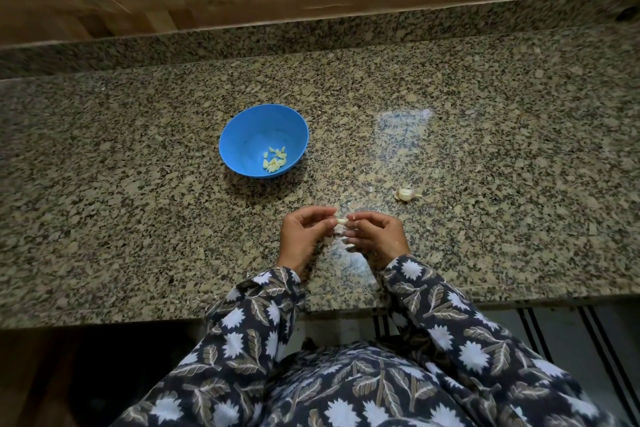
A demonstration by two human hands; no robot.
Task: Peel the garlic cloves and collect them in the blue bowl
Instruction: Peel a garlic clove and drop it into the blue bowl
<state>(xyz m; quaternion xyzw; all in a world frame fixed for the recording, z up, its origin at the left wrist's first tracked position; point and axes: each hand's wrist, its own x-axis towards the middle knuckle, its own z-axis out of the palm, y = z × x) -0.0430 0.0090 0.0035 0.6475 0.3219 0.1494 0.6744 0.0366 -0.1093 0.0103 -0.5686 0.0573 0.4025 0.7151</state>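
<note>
A blue bowl (242,135) stands on the granite counter, left of centre, with several pale peeled cloves (275,159) lying in its bottom. Nearer the front edge, my left hand (301,236) and my right hand (377,236) meet fingertip to fingertip. Between them they pinch one small garlic clove (342,220). A partly broken garlic bulb piece (406,193) lies on the counter to the right of my hands. A thin scrap of skin (349,246) shows below my right fingers.
The speckled granite counter (485,149) runs the full width, with a raised granite back ledge (311,35) and a wood-look wall behind. Its front edge (138,321) lies just under my patterned sleeves. A bright glare patch (403,121) sits right of the bowl.
</note>
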